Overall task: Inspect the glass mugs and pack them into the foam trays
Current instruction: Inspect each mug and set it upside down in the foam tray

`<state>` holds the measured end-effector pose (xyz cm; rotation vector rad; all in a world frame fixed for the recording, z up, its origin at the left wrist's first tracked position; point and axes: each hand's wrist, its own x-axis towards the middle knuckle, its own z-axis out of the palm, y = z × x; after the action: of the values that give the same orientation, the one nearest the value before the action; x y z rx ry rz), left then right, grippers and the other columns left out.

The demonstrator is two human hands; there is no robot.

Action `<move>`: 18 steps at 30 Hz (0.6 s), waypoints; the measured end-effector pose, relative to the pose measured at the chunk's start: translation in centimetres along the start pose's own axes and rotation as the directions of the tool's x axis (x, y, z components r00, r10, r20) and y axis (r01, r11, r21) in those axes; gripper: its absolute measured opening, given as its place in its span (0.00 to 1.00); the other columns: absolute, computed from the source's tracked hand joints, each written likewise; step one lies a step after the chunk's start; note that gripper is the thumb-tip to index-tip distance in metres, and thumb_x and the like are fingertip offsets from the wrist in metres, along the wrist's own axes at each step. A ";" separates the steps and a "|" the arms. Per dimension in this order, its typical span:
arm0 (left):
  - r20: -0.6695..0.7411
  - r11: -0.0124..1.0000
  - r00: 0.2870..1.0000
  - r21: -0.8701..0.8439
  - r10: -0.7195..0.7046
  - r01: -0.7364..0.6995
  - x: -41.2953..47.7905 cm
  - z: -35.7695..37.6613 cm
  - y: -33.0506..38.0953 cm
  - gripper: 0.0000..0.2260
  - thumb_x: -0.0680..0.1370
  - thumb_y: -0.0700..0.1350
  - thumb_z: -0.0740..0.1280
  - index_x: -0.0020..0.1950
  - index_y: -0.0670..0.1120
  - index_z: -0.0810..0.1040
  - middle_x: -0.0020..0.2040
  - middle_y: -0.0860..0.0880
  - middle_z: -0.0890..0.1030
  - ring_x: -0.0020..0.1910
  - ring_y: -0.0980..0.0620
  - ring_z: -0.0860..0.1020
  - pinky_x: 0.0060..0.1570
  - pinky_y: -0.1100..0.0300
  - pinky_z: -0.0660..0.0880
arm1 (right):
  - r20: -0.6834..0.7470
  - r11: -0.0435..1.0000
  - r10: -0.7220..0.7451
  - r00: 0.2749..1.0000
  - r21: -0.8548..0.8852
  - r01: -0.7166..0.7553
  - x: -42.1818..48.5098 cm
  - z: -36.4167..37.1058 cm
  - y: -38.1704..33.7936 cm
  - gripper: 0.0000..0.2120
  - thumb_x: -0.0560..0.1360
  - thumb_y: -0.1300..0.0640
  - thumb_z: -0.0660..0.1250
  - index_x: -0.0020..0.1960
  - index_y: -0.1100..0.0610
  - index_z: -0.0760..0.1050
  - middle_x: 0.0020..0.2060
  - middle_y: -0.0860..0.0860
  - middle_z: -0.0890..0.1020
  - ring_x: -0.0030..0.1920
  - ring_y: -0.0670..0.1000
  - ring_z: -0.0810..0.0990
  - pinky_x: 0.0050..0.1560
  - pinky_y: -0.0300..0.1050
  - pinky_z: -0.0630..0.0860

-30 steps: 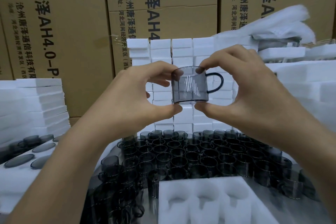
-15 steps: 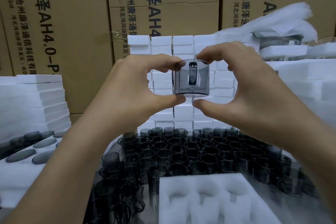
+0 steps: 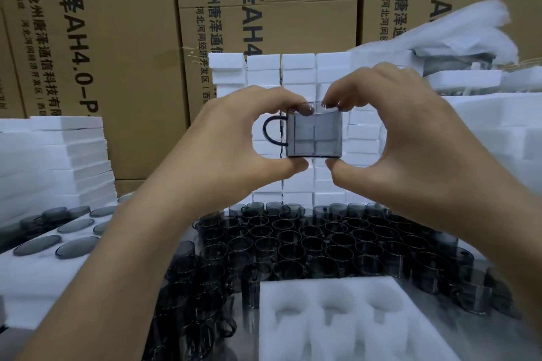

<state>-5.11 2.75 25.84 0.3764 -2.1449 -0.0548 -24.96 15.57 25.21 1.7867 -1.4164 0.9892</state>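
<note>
A smoky grey glass mug (image 3: 313, 133) is held upright at eye level, its handle pointing left. My left hand (image 3: 231, 143) pinches it between fingertips on the rim and thumb under the base. My right hand (image 3: 407, 138) grips it the same way from the right side. Below, several more grey mugs (image 3: 311, 240) stand packed together on the table. A white foam tray (image 3: 346, 322) with empty mug-shaped pockets lies at the near edge, under my hands.
A foam tray (image 3: 38, 269) holding grey glass lids lies at the left. Stacks of white foam pieces (image 3: 52, 155) rise at the left, at the back centre (image 3: 264, 73) and at the right. Printed cardboard boxes (image 3: 117, 38) form a wall behind.
The mug has been turned between my fingers: its handle pointed right, then faced me, and now points left. Both hands stayed at about the same height.
</note>
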 end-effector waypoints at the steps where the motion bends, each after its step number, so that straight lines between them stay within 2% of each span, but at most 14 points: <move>1: -0.012 1.000 1.000 0.018 -0.017 0.017 0.0 0.1 -0.1 0.25 0.71 0.56 0.82 0.66 0.65 0.81 0.59 0.68 0.82 0.57 0.73 0.76 0.52 0.72 0.70 | -0.006 1.000 -0.007 1.000 0.013 0.008 0.0 -0.1 -0.1 0.23 0.68 0.46 0.71 0.62 0.43 0.73 0.53 0.42 0.75 0.58 0.50 0.73 0.59 0.51 0.72; 3: -0.020 0.999 0.999 0.019 -0.041 0.041 0.0 0.4 -0.2 0.26 0.70 0.55 0.83 0.67 0.63 0.82 0.56 0.68 0.82 0.44 0.79 0.74 0.45 0.80 0.67 | -0.008 0.999 -0.014 1.000 0.038 0.015 0.0 -0.1 -0.2 0.23 0.69 0.47 0.72 0.63 0.43 0.74 0.54 0.42 0.74 0.59 0.49 0.73 0.60 0.43 0.70; 4: -0.013 0.999 0.999 0.004 -0.044 0.045 0.0 0.4 -0.2 0.26 0.70 0.54 0.83 0.67 0.62 0.83 0.56 0.67 0.83 0.39 0.79 0.73 0.41 0.81 0.66 | -0.006 0.999 -0.016 1.000 0.050 0.016 0.0 0.0 -0.2 0.23 0.69 0.47 0.72 0.64 0.43 0.74 0.55 0.42 0.74 0.60 0.48 0.73 0.61 0.39 0.69; 6: 0.007 0.998 0.999 -0.044 -0.037 0.037 0.0 0.4 -0.1 0.25 0.71 0.52 0.84 0.67 0.60 0.83 0.56 0.64 0.85 0.35 0.77 0.73 0.40 0.80 0.67 | 0.000 0.997 -0.017 1.000 0.079 0.017 -0.1 0.0 -0.2 0.23 0.71 0.48 0.73 0.64 0.43 0.74 0.55 0.43 0.74 0.61 0.46 0.73 0.61 0.36 0.68; 8: 0.010 0.994 1.000 -0.108 -0.027 0.028 0.1 0.3 -0.1 0.25 0.71 0.51 0.84 0.67 0.57 0.84 0.56 0.61 0.87 0.37 0.75 0.76 0.47 0.71 0.71 | 0.015 0.989 -0.005 1.000 0.150 0.003 -0.1 -0.1 -0.1 0.24 0.71 0.44 0.74 0.66 0.41 0.73 0.58 0.42 0.75 0.64 0.43 0.74 0.61 0.37 0.70; 10: 0.002 0.991 1.000 -0.133 -0.016 0.016 0.1 0.4 0.0 0.25 0.71 0.51 0.84 0.67 0.56 0.84 0.55 0.59 0.87 0.42 0.72 0.79 0.49 0.65 0.75 | 0.055 0.944 0.076 0.996 0.317 -0.089 -0.3 -0.3 0.1 0.25 0.71 0.34 0.72 0.66 0.35 0.73 0.60 0.38 0.77 0.66 0.39 0.75 0.61 0.41 0.72; 12: 0.003 0.991 1.000 -0.131 -0.001 0.002 0.1 0.8 0.0 0.25 0.71 0.50 0.84 0.67 0.56 0.83 0.55 0.60 0.87 0.48 0.70 0.81 0.47 0.71 0.72 | 0.130 0.844 0.177 0.976 0.490 -0.218 -0.3 -0.2 0.4 0.23 0.72 0.28 0.70 0.65 0.32 0.75 0.60 0.38 0.80 0.63 0.38 0.80 0.58 0.45 0.75; 14: 0.015 0.989 1.000 -0.145 0.008 -0.005 0.0 1.7 0.2 0.26 0.71 0.51 0.84 0.68 0.57 0.83 0.56 0.62 0.86 0.57 0.66 0.82 0.48 0.75 0.71 | 0.180 0.781 0.239 0.954 0.549 -0.299 -1.0 0.6 0.9 0.22 0.74 0.30 0.70 0.64 0.35 0.76 0.58 0.42 0.84 0.57 0.42 0.85 0.55 0.48 0.78; 18: 0.081 0.975 0.997 -0.221 0.014 0.004 -1.5 5.7 0.7 0.27 0.72 0.52 0.82 0.70 0.57 0.81 0.58 0.63 0.85 0.60 0.63 0.81 0.51 0.75 0.71 | 0.244 0.616 0.344 0.907 0.671 -0.414 -4.6 2.9 2.3 0.20 0.75 0.38 0.72 0.64 0.43 0.80 0.51 0.48 0.88 0.51 0.49 0.88 0.51 0.52 0.85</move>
<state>-9.13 3.29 21.52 0.2418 -2.1928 -0.3090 -27.33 14.95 19.82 2.1078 -1.6444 1.9246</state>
